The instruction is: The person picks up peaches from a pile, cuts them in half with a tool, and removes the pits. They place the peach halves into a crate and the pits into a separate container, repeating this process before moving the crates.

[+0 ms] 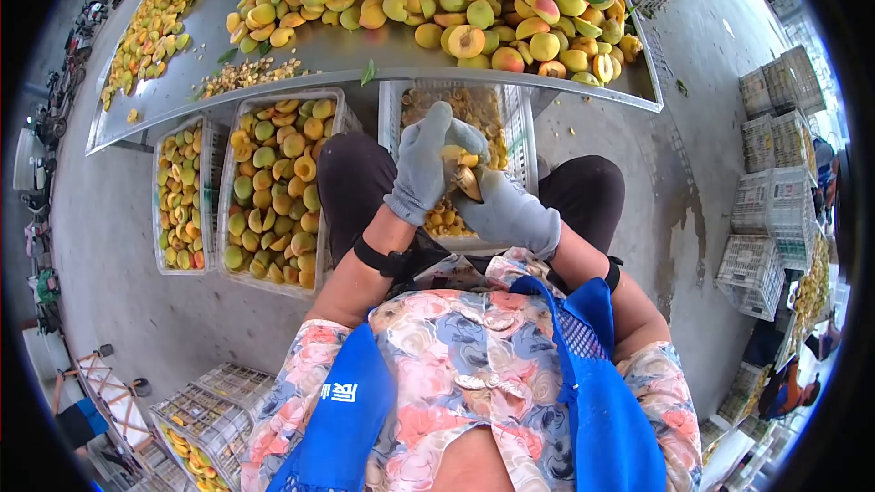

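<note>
Metal table [355,50] of cut fruit, gloved hands below its edge

Over a plastic crate [521,128], the left hand [421,164] grips a piece of fruit [456,156]; the right hand [512,215], just beside it, closes around a small golden item [468,184], too unclear to name.

Large work hall, gray concrete floor [273,323], metal table [319,47] up front.
Dark damp stain [690,205] on floor, right of center; slatted plastic crates [784,203] stacked along right side, more stacked crates [217,405] lower left beside orange-framed rack [117,401]. Person in orange and dark clothing [791,394] far right. Light bright, fairly even; left-edge clutter too small to tell.
</note>
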{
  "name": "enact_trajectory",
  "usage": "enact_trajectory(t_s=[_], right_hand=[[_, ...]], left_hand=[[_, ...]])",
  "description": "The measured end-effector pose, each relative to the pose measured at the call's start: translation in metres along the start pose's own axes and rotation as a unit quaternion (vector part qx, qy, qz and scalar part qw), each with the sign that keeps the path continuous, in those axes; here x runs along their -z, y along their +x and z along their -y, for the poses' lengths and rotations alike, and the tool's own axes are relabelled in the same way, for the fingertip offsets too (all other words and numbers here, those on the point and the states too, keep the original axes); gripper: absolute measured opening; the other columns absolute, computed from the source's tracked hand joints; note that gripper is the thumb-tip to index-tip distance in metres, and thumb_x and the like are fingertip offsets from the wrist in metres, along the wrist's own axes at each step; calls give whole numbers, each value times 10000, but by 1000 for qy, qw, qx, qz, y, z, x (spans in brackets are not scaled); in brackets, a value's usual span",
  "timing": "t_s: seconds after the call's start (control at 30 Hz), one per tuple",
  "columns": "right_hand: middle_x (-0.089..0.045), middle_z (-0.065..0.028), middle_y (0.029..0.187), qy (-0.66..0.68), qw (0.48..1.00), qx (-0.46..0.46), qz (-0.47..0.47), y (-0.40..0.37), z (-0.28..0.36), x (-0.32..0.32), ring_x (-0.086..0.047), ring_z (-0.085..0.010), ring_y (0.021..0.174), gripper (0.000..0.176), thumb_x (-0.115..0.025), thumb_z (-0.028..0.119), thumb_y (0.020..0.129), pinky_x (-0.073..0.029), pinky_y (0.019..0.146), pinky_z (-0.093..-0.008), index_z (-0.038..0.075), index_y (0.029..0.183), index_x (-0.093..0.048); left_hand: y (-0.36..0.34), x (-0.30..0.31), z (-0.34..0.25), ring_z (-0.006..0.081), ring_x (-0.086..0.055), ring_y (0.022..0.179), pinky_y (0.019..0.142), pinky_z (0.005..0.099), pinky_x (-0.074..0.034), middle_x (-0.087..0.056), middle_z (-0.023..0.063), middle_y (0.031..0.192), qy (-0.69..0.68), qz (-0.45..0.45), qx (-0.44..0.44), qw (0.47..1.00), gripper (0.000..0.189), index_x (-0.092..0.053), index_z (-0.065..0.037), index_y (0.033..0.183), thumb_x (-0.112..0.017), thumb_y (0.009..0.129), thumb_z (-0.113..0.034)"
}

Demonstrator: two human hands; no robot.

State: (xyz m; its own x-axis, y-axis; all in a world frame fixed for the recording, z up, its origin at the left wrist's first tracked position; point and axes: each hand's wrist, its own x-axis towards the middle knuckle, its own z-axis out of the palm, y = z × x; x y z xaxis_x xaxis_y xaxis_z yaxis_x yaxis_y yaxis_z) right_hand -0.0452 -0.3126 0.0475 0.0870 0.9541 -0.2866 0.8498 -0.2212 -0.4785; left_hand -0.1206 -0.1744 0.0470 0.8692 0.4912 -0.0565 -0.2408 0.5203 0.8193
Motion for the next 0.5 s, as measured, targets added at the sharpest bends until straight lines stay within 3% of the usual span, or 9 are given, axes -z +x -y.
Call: enact_trajectory(t_s=[0.03,0.07,0.13,0.2,0.3,0.4,0.43,0.47,0.5], right_hand=[[-693,-186,841,-58,997,45,22,-1,3,6,-692,-309,748,243,-653,212,863,-533,675,-365,-1,975,-683],[-673,-162,801,142,990,14,-9,-4,10,6,-672,-305,713,208,-660,207,858,-525,654,-357,28,961,-683],[-632,-114,722,511,855,-50,-72,-8,24,5,-632,-297,642,139,-673,196,847,-509,612,-341,86,932,-682],[-609,-59,710,348,927,99,-101,-7,13,7,-595,-233,615,126,-687,200,850,-486,584,-327,90,909,-671],[-596,31,691,423,906,4,25,-8,14,25,-535,-87,565,194,-696,231,886,-428,502,-276,40,887,-663],[-591,40,648,581,797,-143,79,-9,16,32,-514,-39,527,214,-695,252,910,-380,448,-235,41,881,-673],[-607,18,667,593,785,-145,102,-13,13,37,-514,-36,534,187,-684,226,917,-377,448,-224,39,905,-675],[-582,12,641,632,765,-109,64,-14,6,27,-496,-39,503,165,-675,207,922,-363,429,-221,43,920,-661],[-558,6,615,670,738,-72,35,-14,2,13,-477,-42,472,144,-665,189,928,-349,409,-217,47,934,-646]], left_hand=[[1,2,2,230,-644,676,698,343,-524,-671,133,738,-11,5,1,1000,568,-669,1,737,-459,1025,-442],[0,5,3,241,-642,672,692,350,-524,-665,135,735,-20,10,6,1000,563,-658,-8,723,-460,1023,-441],[-4,4,2,253,-635,662,681,367,-525,-657,137,742,-99,29,34,994,541,-633,-25,710,-458,1025,-429],[-6,2,0,261,-630,659,675,374,-529,-650,135,749,-171,29,63,983,522,-613,-41,706,-456,1026,-423],[1,-4,-7,271,-616,654,647,381,-526,-627,128,746,-230,-13,99,968,501,-587,-72,699,-459,1019,-436],[8,-1,11,280,-596,638,594,400,-513,-597,108,729,-226,-56,108,967,477,-573,-126,681,-486,994,-476],[12,-1,18,272,-602,650,606,394,-527,-600,98,735,-236,-73,112,962,455,-581,-143,688,-487,996,-466],[16,7,24,263,-620,683,631,389,-544,-604,87,739,-348,-34,151,924,432,-588,-146,724,-486,999,-462],[22,20,42,244,-637,730,683,382,-555,-623,85,761,-324,-31,124,937,419,-622,-127,798,-457,1018,-443]])
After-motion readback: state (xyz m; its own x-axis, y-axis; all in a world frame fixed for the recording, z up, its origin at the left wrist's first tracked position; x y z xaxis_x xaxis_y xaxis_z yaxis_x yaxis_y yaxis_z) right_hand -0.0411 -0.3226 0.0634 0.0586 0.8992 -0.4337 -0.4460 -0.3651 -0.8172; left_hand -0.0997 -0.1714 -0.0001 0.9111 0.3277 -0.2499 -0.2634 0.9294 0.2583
